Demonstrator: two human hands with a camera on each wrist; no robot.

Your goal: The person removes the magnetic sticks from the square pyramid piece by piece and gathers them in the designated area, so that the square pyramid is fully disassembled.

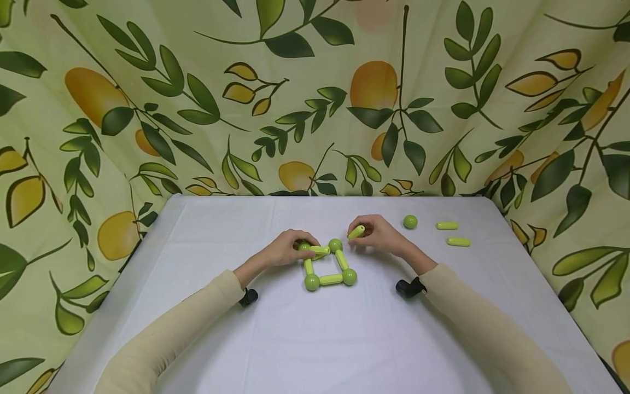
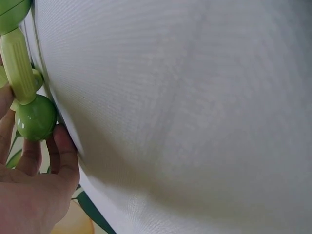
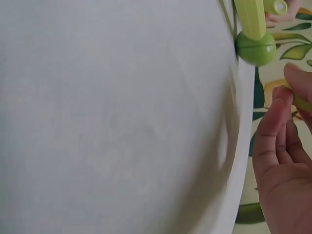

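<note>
A flat square frame [image 1: 327,265] of green balls and yellow-green rods lies on the white table [image 1: 315,339]. My left hand [image 1: 299,244] grips the frame's far-left ball [image 1: 304,246]. In the left wrist view my fingers [image 2: 66,151] curl round that ball [image 2: 36,117], with a rod [image 2: 19,66] joined to it. My right hand [image 1: 363,233] pinches a loose rod [image 1: 356,232] just right of the far-right ball [image 1: 335,245]. The right wrist view shows that ball [image 3: 256,48], a rod [image 3: 251,19] and my curled fingers [image 3: 278,126].
One loose green ball [image 1: 410,221] and two loose rods [image 1: 447,225] [image 1: 458,241] lie to the right of my right hand. A leaf-and-lemon patterned cloth [image 1: 315,98] hangs behind and beside the table. Wrist cameras [image 1: 408,287] sit on both sleeves.
</note>
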